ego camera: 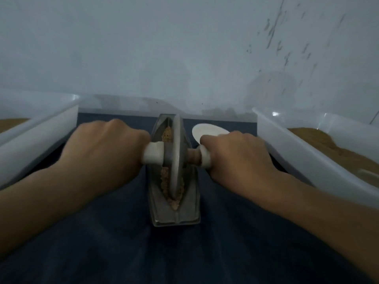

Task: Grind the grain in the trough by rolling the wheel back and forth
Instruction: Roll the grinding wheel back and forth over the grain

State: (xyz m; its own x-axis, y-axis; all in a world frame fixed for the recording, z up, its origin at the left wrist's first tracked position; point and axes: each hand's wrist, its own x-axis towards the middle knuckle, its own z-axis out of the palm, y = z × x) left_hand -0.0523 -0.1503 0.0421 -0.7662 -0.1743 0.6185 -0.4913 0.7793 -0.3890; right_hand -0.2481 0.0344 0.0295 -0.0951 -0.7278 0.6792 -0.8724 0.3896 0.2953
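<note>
- Left hand (106, 148) and right hand (235, 156) each grip a white handle end, either side of the wheel (176, 156).
- The trough (174, 214) runs lengthwise away from the person — grain (165, 181) along its groove.

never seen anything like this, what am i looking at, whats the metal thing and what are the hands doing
This is one picture from a camera worn on the person's head, looking down at their own hands. On a dark cloth lies a narrow metal trough with brown grain in its groove. A metal wheel stands on edge in that groove. The left hand grips the left handle, the right hand the right handle. A white dish lies behind the right hand. A left bin and a right bin, pale plastic, hold brown powder.
</note>
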